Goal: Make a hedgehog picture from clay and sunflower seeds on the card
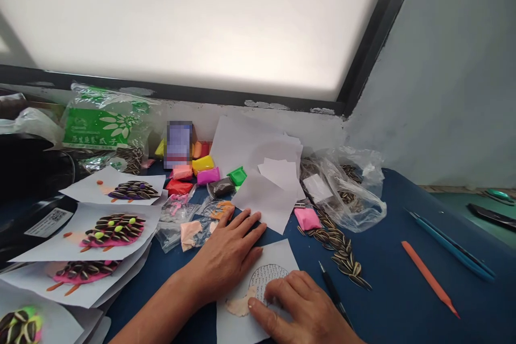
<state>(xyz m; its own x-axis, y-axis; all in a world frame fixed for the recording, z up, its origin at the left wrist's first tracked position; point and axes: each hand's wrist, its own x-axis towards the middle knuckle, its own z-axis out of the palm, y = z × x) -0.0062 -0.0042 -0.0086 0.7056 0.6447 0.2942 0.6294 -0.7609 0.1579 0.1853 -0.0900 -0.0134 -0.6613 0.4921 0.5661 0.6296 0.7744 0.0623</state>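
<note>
My left hand [233, 250] lies flat with its fingers spread, at the upper left edge of a small sheet of white paper [237, 330]. On that sheet is a drawn rounded shape [268, 275] filled with small marks. A thin, flattened piece of peach modelling clay [238, 305] sticks to the paper at the drawing's lower left. My right hand [300, 309] is over the lower right of the sheet, fingers bent and apart from the thumb. Its thumb tip touches the clay's right edge, and its fingers cover part of the drawing.
Sheets with sunflower-seed hedgehogs [115, 231] overlap at left. Behind are clay packets [208, 176], a phone [178, 145] and blank paper [250, 145]. To the right lie loose sunflower seeds [342, 252], a plastic bag [363, 209], a pen [334, 290], an orange tool [427, 274] and blue tweezers [451, 247].
</note>
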